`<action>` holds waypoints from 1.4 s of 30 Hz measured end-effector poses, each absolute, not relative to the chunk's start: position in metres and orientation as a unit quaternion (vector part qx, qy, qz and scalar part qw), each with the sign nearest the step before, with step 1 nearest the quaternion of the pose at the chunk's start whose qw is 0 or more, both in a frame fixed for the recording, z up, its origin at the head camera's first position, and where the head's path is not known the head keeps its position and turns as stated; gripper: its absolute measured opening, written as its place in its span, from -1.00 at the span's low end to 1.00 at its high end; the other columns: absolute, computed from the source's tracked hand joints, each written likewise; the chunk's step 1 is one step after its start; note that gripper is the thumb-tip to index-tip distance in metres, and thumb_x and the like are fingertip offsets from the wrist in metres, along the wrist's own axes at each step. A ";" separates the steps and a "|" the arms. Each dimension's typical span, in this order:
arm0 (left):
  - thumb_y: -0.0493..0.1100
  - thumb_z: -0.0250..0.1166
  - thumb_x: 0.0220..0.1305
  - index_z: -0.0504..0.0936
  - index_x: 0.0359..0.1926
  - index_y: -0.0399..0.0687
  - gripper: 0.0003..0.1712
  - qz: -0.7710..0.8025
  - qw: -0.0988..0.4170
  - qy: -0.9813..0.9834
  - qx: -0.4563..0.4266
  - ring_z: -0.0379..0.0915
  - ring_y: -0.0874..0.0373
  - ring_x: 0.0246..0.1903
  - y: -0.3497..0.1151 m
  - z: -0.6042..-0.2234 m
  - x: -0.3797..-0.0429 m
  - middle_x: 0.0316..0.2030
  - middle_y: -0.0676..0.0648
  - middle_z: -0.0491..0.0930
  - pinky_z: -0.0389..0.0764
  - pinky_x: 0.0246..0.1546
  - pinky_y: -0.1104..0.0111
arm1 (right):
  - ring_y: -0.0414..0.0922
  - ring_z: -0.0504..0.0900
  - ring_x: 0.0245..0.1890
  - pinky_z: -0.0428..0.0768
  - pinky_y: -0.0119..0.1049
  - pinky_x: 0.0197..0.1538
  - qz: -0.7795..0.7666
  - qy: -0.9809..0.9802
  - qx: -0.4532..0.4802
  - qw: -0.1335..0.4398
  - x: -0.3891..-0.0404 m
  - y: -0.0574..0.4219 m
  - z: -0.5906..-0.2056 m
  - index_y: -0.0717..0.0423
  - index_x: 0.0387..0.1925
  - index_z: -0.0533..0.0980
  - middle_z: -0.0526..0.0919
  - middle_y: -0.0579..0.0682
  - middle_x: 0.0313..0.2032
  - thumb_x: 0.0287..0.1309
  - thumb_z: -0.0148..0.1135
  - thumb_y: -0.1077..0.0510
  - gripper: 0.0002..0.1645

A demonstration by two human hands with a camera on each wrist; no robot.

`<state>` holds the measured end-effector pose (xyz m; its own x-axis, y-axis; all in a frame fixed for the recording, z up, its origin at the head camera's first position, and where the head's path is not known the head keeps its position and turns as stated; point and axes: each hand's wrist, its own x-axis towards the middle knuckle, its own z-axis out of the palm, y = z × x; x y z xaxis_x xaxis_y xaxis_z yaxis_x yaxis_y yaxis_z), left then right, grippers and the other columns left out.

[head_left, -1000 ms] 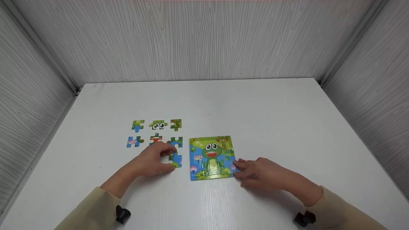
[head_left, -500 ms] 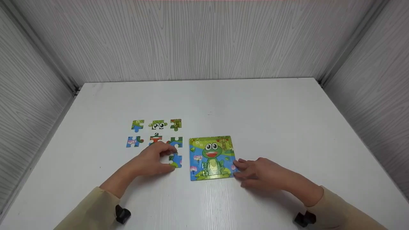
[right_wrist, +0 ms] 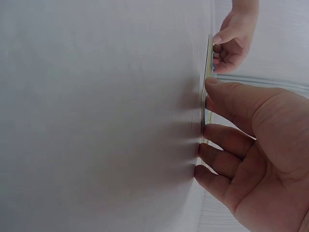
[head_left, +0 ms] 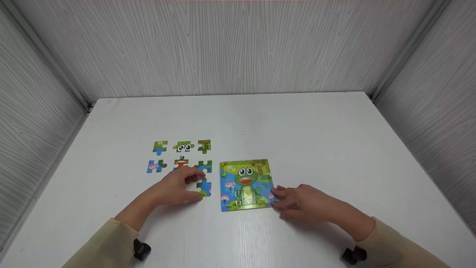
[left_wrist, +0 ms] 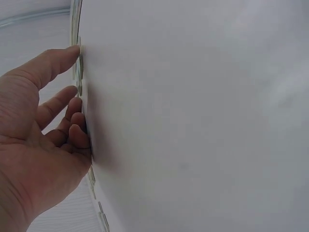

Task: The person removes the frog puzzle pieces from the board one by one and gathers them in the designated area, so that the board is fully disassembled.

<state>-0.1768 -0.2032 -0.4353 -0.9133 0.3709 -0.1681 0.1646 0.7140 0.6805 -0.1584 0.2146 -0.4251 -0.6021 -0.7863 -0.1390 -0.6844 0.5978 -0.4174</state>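
Observation:
Thumb and index finger of my left hand [head_left: 176,188] pinch a blue and green puzzle piece [head_left: 205,187] from its near and far edges, flat on the table. Just beyond that hand lie a blue and green piece [head_left: 205,166] and a frog-mouth piece [head_left: 181,163], the latter partly hidden by the fingers. To the right is a square puzzle board [head_left: 245,186] with a smiling frog picture. Relaxed fingers of my right hand [head_left: 306,203] touch the board's right edge. The right wrist view has those fingertips [right_wrist: 212,82] along its thin side.
Beyond the left hand, other loose pieces lie in rows: a frog-eyes piece [head_left: 183,146], a green corner piece [head_left: 160,147], a tree piece [head_left: 204,146] and a pink flower piece [head_left: 156,166]. The white table [head_left: 316,137] ends at a grey wood-grain back wall [head_left: 238,48], with side walls too.

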 end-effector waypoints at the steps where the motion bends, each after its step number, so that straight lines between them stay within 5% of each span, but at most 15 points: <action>1: -0.07 0.59 0.21 0.63 0.27 0.05 -0.39 0.351 0.147 0.913 0.149 0.43 0.05 0.08 -0.204 -0.434 -0.177 0.04 0.05 0.56 0.49 0.26 0.09 | 0.06 0.48 0.43 0.57 -0.04 0.07 -0.163 0.881 -0.416 0.157 -0.158 0.214 -0.425 -0.05 0.29 0.67 0.47 0.09 0.45 0.42 0.39 0.00 -0.54; 7: -0.09 0.55 0.25 0.62 0.30 -0.07 -0.39 0.364 0.117 0.908 0.174 0.44 -0.01 0.03 -0.196 -0.415 -0.181 0.01 -0.07 0.60 0.55 0.09 0.10 | 0.04 0.48 0.44 0.57 -0.04 0.08 -0.166 0.881 -0.415 0.156 -0.158 0.214 -0.426 -0.05 0.28 0.68 0.47 0.09 0.45 0.41 0.40 0.03 -0.54; 15: -0.06 0.55 0.26 0.64 0.28 0.04 -0.42 0.360 0.100 0.901 0.221 0.48 -0.07 0.04 -0.158 -0.385 -0.184 0.00 -0.08 0.60 0.60 0.02 0.16 | 0.04 0.47 0.44 0.58 -0.01 0.09 -0.179 0.879 -0.416 0.150 -0.158 0.215 -0.427 -0.06 0.26 0.69 0.47 0.08 0.44 0.42 0.38 0.04 -0.58; 33: -0.21 0.56 0.25 0.67 0.30 0.00 -0.42 0.354 0.246 0.858 0.280 0.52 0.15 0.10 -0.108 -0.426 -0.200 0.14 0.10 0.64 0.51 0.29 0.18 | 0.06 0.47 0.44 0.61 0.10 0.15 -0.176 0.874 -0.427 0.151 -0.162 0.210 -0.429 -0.08 0.28 0.68 0.47 0.07 0.45 0.45 0.35 0.02 -0.57; 42: -0.27 0.55 0.23 0.71 0.23 -0.01 -0.47 0.338 0.245 0.859 0.297 0.48 0.16 0.07 -0.107 -0.429 -0.202 0.11 0.12 0.63 0.49 0.28 0.16 | 0.05 0.52 0.40 0.64 0.11 0.18 -0.157 0.869 -0.456 0.112 -0.161 0.208 -0.429 0.02 0.28 0.67 0.52 0.14 0.41 0.43 0.37 0.07 -0.55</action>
<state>-0.2018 -0.1067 -0.4294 -0.7041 0.6750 -0.2205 0.3437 0.5957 0.7260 -0.1609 0.2083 -0.4291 -0.5590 -0.8276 -0.0513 -0.7569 0.5346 -0.3758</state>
